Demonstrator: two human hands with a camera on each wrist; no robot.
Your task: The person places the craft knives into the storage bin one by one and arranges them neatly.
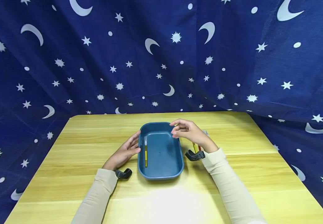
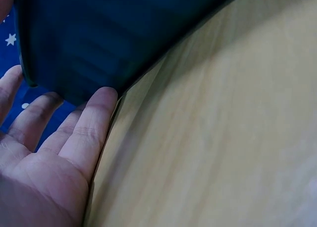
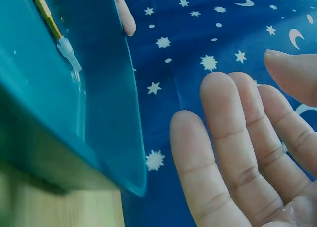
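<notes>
A dark teal plastic bin [image 1: 161, 155] stands on the wooden table. Inside it, along the left wall, lies a thin yellow-and-black stick with a pale translucent tip [image 1: 145, 152], which looks like a paintbrush; its pale end [image 3: 68, 51] shows in the right wrist view. My left hand [image 1: 126, 151] rests against the bin's left wall, its fingers fairly straight along the outside and the thumb at the rim. Above the bin's far right corner hovers my right hand [image 1: 190, 132], fingers loosely bent and nothing between them. In the right wrist view its fingers [image 3: 223, 123] are apart from the bin.
To the right of the bin, partly hidden beneath my right hand and wrist, lie a yellow stick [image 1: 195, 147] and a red one [image 1: 199, 148]. A dark blue curtain [image 1: 161, 62] with moons and stars hangs behind the wooden table [image 1: 94, 130].
</notes>
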